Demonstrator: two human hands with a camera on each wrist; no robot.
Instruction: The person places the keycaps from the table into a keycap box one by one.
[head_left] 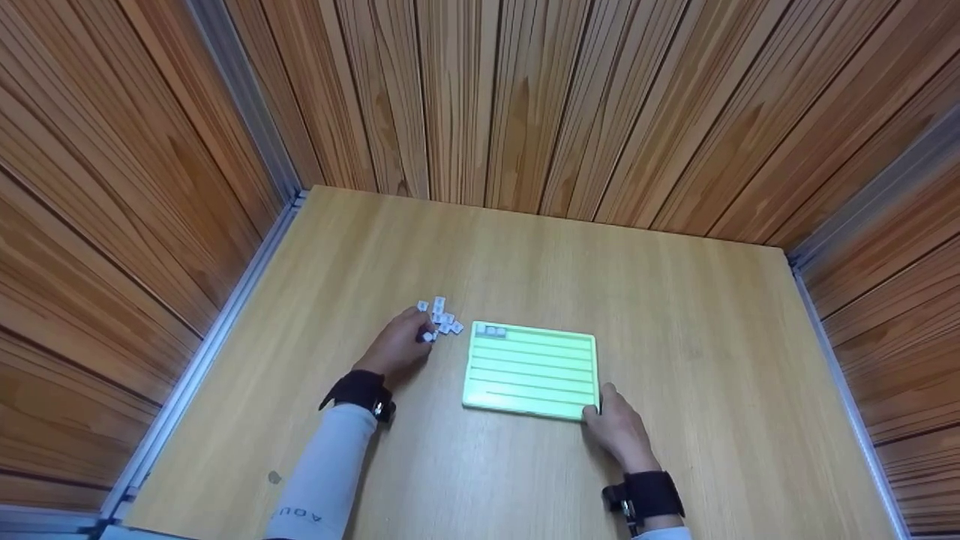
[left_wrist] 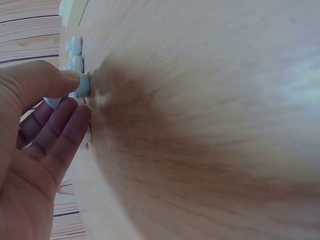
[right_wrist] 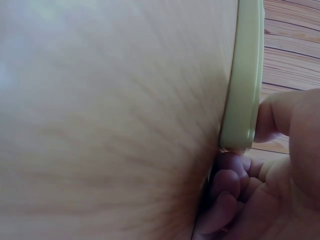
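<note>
My left hand [head_left: 397,345] reaches to a small cluster of white tiles [head_left: 445,319] on the table, left of the green ridged board [head_left: 532,375]. Between thumb and fingers it pinches one small pale tile [left_wrist: 82,86], close to the table surface in the left wrist view. Other tiles lie just beyond the fingertips. At the board's near right corner, my right hand [head_left: 619,429] grips the edge, thumb on top and the other fingers curled against the side. A few tiles [head_left: 491,331] sit in the board's top row at its far left end.
The wooden table [head_left: 712,360] is enclosed by wood-panelled walls [head_left: 517,105] at the back and both sides. Metal rails [head_left: 202,352] run along its side edges. A small dark mark [head_left: 274,477] shows on the table near the left forearm.
</note>
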